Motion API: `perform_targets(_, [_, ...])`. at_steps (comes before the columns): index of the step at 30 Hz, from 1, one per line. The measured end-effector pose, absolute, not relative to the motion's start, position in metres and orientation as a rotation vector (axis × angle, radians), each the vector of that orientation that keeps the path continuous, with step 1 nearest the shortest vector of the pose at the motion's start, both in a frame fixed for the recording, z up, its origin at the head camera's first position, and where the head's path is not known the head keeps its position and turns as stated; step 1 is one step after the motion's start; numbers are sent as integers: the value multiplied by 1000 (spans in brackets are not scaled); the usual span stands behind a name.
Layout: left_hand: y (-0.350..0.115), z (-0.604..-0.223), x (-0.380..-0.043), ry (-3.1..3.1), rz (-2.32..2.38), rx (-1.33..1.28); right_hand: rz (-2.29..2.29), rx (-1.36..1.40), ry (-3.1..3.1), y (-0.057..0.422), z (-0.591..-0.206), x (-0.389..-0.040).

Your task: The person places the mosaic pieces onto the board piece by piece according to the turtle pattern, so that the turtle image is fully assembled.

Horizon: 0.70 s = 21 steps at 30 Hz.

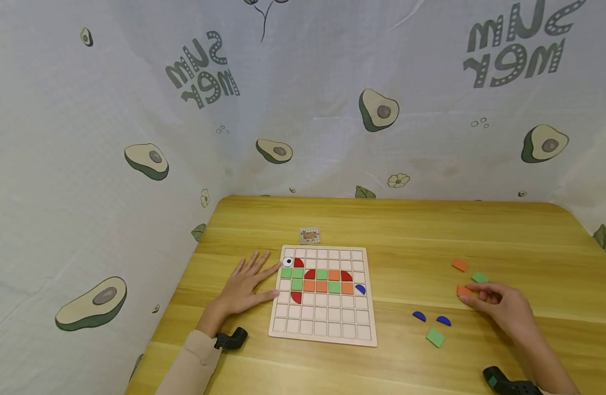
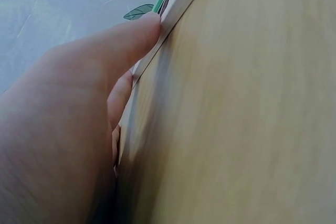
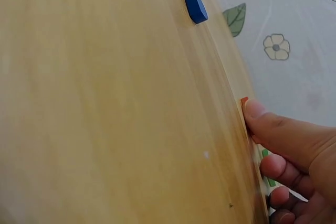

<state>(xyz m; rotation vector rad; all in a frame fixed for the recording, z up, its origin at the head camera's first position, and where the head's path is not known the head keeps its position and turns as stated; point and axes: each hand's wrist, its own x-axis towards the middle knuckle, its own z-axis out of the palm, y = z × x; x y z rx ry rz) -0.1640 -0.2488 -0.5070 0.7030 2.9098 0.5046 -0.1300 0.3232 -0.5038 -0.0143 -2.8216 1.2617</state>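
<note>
A wooden grid board (image 1: pixel 321 316) lies on the table, bearing green, orange, red and blue pieces and a white eye tile (image 1: pixel 288 262). My left hand (image 1: pixel 245 288) rests flat with spread fingers at the board's left edge; its thumb (image 2: pixel 142 30) touches the side. On the right, my right hand (image 1: pixel 505 307) pinches an orange square tile (image 1: pixel 462 290) at table level, thumb and forefinger at its edges. The fingers partly hide this tile. Just beyond the fingertips lies a green tile (image 1: pixel 479 277), and farther back another orange tile (image 1: pixel 459 265).
Two blue half-round pieces (image 1: pixel 443 321) and a green square (image 1: pixel 435 337) lie between the board and my right hand. A small pattern card (image 1: pixel 310 236) sits behind the board. A white printed curtain (image 1: pixel 322 164) hangs behind the wooden table (image 1: pixel 406 230).
</note>
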Motion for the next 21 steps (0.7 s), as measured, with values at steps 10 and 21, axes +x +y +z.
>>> perform_targets(10, [-248, -508, -166, 2904, 502, 698, 1172, -1, -2812, 322, -502, -130])
perform_targets(21, [-248, -505, -164, 2897, 511, 705, 1031, 139, -2720, 293, -480, -134])
